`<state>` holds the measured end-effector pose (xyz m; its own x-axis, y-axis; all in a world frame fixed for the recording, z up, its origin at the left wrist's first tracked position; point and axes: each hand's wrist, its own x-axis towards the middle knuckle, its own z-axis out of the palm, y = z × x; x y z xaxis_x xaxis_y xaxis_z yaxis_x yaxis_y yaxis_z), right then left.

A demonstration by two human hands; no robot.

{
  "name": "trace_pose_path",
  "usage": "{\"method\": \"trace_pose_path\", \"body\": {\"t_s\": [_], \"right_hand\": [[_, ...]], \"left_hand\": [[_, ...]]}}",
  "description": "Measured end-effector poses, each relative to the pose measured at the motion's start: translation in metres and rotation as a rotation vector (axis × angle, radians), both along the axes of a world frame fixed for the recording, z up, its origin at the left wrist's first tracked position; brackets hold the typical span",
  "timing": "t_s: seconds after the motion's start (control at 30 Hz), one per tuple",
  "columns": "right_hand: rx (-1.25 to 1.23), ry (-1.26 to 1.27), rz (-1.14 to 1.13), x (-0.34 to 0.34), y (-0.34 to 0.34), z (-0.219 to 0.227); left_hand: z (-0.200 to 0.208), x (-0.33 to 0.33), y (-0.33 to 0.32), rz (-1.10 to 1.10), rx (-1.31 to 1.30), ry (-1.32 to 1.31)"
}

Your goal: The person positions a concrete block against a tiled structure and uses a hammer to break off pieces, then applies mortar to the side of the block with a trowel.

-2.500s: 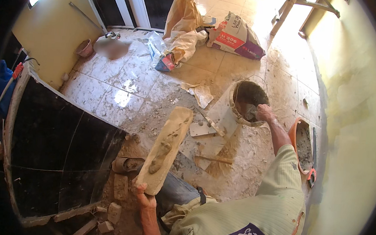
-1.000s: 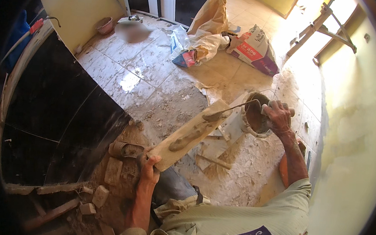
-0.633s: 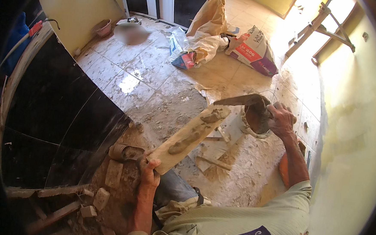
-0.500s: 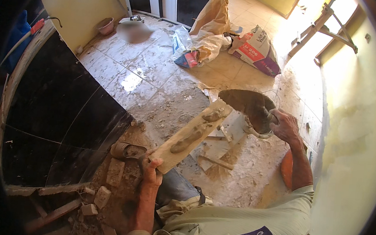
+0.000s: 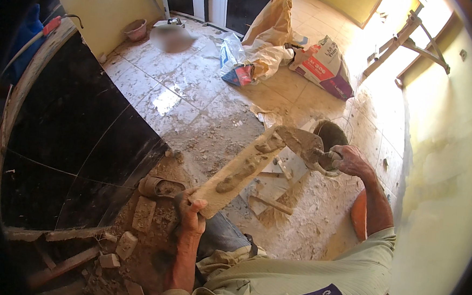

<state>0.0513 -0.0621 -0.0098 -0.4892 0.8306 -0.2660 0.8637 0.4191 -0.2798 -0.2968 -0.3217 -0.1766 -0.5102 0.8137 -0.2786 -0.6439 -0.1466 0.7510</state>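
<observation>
My left hand (image 5: 192, 207) grips the near end of a long, pale tile strip (image 5: 219, 198), held slanting up and away. Several dabs of wet grey mortar (image 5: 239, 175) lie along its face. A trowel (image 5: 299, 142) is in my right hand (image 5: 351, 161), fingers wrapped round its handle. Its mortar-smeared blade reaches left to the strip's far end and appears to touch it. Behind the trowel stands a bucket (image 5: 333, 133) with a wire handle, partly hidden by blade and hand.
Black tiled panel (image 5: 69, 137) at left; broken blocks (image 5: 126, 246) and a worn shoe (image 5: 160, 188) beside it. Debris and a stick (image 5: 271, 205) lie on the floor. Bags (image 5: 324, 66) stand farther back, a wooden trestle (image 5: 405, 39) at far right, near the yellow wall (image 5: 446, 160).
My right hand has shifted slightly left and down. The trowel blade has come from over the bucket to the strip's far end, uncovering more of the bucket. My left hand stays nearly still.
</observation>
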Motion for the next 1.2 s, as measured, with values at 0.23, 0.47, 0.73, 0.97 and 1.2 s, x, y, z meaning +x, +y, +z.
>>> {"method": "trace_pose_path", "body": {"t_s": [0.23,0.47,0.73,0.97,1.2], "right_hand": [[-0.153,0.009,-0.058,-0.018,-0.013,0.02],[-0.003,-0.015,0.092,-0.012,-0.018,0.016],[0.064,-0.204,0.075,-0.024,-0.023,0.018],[0.043,-0.219,0.005,-0.021,-0.007,0.014],[0.313,-0.198,0.041,-0.032,-0.029,0.031]], "left_hand": [[0.003,0.003,0.0,0.021,-0.013,-0.026],[0.005,0.003,0.001,0.017,-0.005,-0.051],[-0.004,0.005,-0.001,0.026,-0.022,-0.027],[-0.005,0.003,-0.005,0.009,-0.024,-0.043],[-0.008,0.002,-0.009,0.027,-0.04,-0.064]]}}
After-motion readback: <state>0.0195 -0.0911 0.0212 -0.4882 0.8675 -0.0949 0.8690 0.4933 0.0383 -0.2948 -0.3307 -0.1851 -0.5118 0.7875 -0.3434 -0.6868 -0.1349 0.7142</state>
